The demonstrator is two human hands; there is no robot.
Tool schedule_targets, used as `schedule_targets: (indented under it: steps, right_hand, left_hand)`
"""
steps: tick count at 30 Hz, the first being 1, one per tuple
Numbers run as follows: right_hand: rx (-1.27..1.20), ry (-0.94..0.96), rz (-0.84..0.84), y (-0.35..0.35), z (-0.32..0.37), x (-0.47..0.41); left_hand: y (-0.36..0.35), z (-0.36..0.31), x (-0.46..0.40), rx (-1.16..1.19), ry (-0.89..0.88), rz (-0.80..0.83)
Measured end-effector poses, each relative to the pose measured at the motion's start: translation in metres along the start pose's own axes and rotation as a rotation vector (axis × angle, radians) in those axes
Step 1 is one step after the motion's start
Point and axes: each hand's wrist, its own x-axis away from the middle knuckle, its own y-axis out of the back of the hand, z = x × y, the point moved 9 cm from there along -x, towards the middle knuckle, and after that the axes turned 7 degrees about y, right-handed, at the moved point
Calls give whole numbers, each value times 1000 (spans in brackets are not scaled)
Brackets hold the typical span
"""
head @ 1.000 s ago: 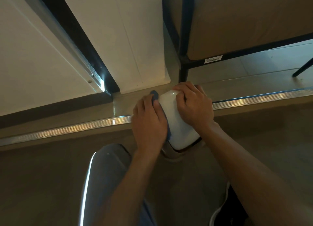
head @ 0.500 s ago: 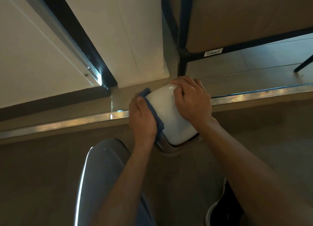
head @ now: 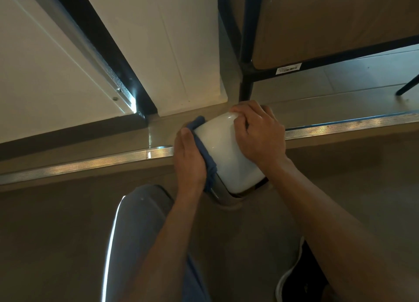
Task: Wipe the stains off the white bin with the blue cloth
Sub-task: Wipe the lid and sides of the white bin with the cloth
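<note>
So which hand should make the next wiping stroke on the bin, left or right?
Left, most likely. The left hand already presses the blue cloth against the side of the white bin. The right hand grips the bin's far edge, steadying it, and holds no cloth.

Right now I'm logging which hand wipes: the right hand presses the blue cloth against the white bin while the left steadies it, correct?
Not quite. The head view shows the left hand pressing the blue cloth against the white bin, while the right hand steadies it.
</note>
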Motion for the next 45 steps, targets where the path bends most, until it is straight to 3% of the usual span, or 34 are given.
schedule_targets:
  steps: [3, 7, 12, 16, 24, 33, 36, 40, 45]
  right_hand:
    - [16, -8, -4, -1, 1, -1]
    - [17, -1, -8, 0, 2, 0]
    - [22, 8, -20, 0, 2, 1]
    - [8, -12, -19, -1, 1, 1]
    - [-3, -10, -6, 0, 1, 2]
    - [19, -24, -4, -3, 0, 2]
    - [14, -29, -11, -2, 2, 2]
    - [5, -15, -8, -2, 1, 3]
    - [24, -31, -24, -2, 2, 3]
  left_hand:
    - [-3, 18, 61, -90, -150, -81]
    - [-17, 57, 119, -300, -183, -86]
    - [-5, 4, 60, -371, -327, -98]
    - [-12, -43, 10, -422, -343, -56]
    - [-13, 44, 105, -466, -406, -75]
    - [-10, -45, -2, -493, -321, -76]
    - [-11, -31, 31, -523, -428, -91]
    - [-13, 11, 91, -753, -561, -90]
    - [-17, -45, 26, -719, -504, -101]
